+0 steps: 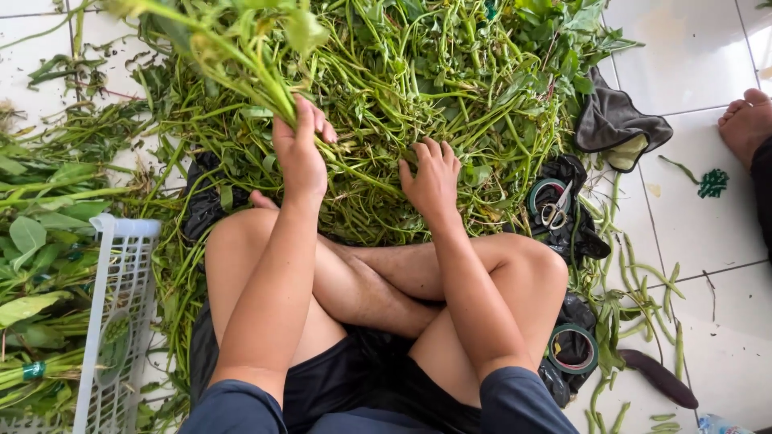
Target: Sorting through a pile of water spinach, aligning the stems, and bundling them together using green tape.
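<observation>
Stems [241, 64] gripped in left hand [299, 157], right hand [433, 181] on pile [418, 88]

Above the left hand [299, 153], gripped stems [241, 56] blurred, tops cut by the frame. Right hand [433, 181] fingertips buried in the greens pile [418, 72]. Far right, another person's foot [746, 120] cropped.

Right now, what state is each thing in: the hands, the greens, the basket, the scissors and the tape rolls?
Left hand: closed around a raised bunch of leafy green stems.
Right hand: open, fingers spread on the loose pile of green stems.
White plastic basket: upright, bundled greens beside it.
Small scissors: closed, lying inside a green tape roll.
Second green tape roll: flat by the knee.
</observation>
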